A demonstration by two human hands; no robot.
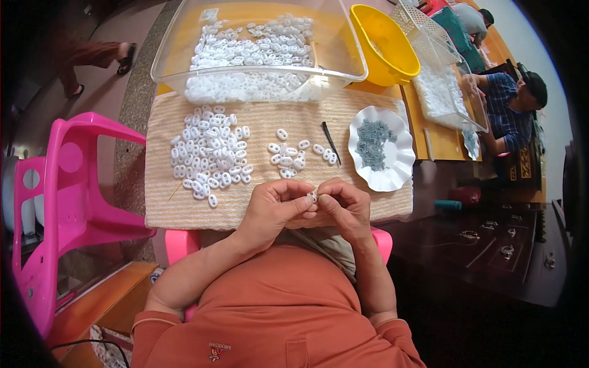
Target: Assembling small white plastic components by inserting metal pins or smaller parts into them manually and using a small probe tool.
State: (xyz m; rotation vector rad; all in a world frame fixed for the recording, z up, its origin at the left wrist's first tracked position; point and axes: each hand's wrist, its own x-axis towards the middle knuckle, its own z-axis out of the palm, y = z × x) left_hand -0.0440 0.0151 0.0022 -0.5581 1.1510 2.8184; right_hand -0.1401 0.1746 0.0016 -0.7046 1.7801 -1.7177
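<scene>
My left hand [277,206] and my right hand [345,207] meet just over the table's near edge, fingertips pinched together. Between them is a small white plastic piece [313,195], mostly covered by the fingers. Beyond my hands lies a small group of white two-holed oval plastic pieces [286,161], with a few more beside a thin black tool [331,142]. A larger pile of the same pieces [211,150] spreads to the left. On the right, a white fluted plate [400,161] holds many tiny grey-blue parts [374,144].
A clear plastic bin [257,72] of white pieces stands at the back beside a yellow basin [392,49]. A pink chair [58,184] is at left. Another person [512,101] sits at right near a clear box [442,92]. Someone's legs [92,58] show at far left.
</scene>
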